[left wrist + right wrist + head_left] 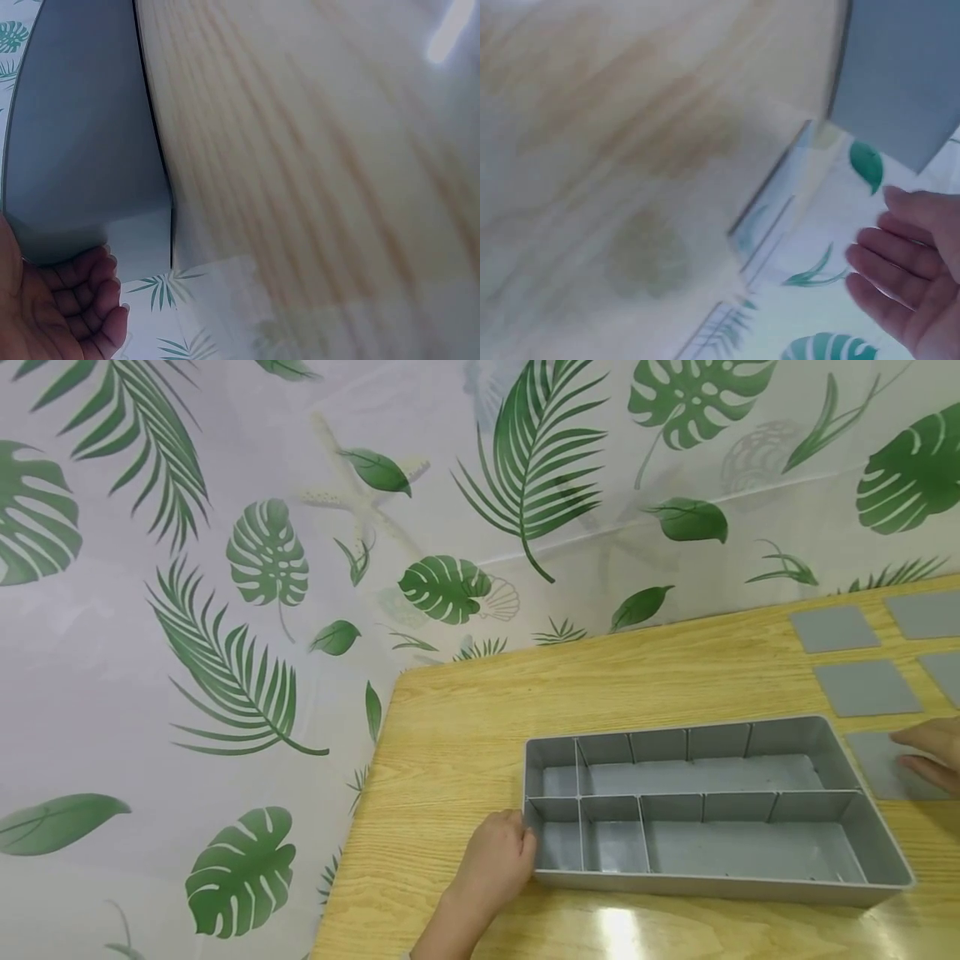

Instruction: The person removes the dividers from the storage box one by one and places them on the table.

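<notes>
Here, a long, shallow grey box (723,883) sits on the yellow wood-grain table (450,727), its walls smooth and matt, its corners slightly rounded and its sides flaring a little toward the rim. A lengthwise partition (720,794) splits it into two rows. In the back row, one crosswise divider (577,768) near the left end marks off a small compartment beside a long one; in the front row, two crosswise dividers make two small compartments and another long one. Thin vertical ribs line the inner walls of the long sections, and the pale grey floor shows in all five compartments. The left hand (497,852) grips the box's left end at the front corner, fingers curled against the end wall. Just beyond the right end lie five flat grey panels (867,687), some cut off by the edge of view. Over the nearest one hovers the right hand (941,743), thumb and fingers parted and loosely bent; whether the fingertips touch that panel, I cannot tell. Leaf-printed cloth (420,493) covers the background.
</notes>
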`<state>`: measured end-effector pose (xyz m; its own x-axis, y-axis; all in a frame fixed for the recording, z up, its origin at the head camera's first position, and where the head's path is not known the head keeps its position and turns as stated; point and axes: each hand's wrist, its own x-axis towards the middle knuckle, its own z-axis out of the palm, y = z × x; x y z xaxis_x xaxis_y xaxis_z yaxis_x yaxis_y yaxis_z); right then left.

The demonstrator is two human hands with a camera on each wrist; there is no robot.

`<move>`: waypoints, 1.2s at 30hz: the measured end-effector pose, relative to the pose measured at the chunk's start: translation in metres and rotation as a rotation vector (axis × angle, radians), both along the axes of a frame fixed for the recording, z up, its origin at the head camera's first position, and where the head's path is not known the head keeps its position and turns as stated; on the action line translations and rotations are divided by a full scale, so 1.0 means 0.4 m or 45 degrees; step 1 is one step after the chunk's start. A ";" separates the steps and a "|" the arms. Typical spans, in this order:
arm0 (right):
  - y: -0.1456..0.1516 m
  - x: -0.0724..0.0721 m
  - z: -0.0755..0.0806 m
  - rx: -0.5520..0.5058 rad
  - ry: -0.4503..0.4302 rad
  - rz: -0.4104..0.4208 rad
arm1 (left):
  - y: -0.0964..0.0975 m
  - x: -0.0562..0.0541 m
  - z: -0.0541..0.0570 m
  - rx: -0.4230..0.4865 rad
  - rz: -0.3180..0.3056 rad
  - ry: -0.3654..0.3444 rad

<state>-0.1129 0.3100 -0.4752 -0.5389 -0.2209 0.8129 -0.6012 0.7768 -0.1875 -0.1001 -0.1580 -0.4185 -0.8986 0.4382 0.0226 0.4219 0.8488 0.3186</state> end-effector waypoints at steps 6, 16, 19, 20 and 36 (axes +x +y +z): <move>-0.062 -0.006 0.110 0.164 0.086 -0.033 | -0.005 -0.002 0.002 0.015 0.005 -0.011; -0.203 0.061 0.202 0.102 0.154 0.008 | -0.004 -0.005 0.001 0.020 0.030 -0.024; -0.249 0.090 0.226 0.075 0.163 0.027 | -0.005 -0.005 0.000 0.024 0.030 -0.042; -0.265 0.100 0.235 0.066 0.157 0.018 | -0.005 -0.005 0.001 0.025 0.029 -0.048; -0.497 0.173 0.255 0.050 0.001 -0.055 | -0.001 -0.001 0.004 0.005 0.033 -0.064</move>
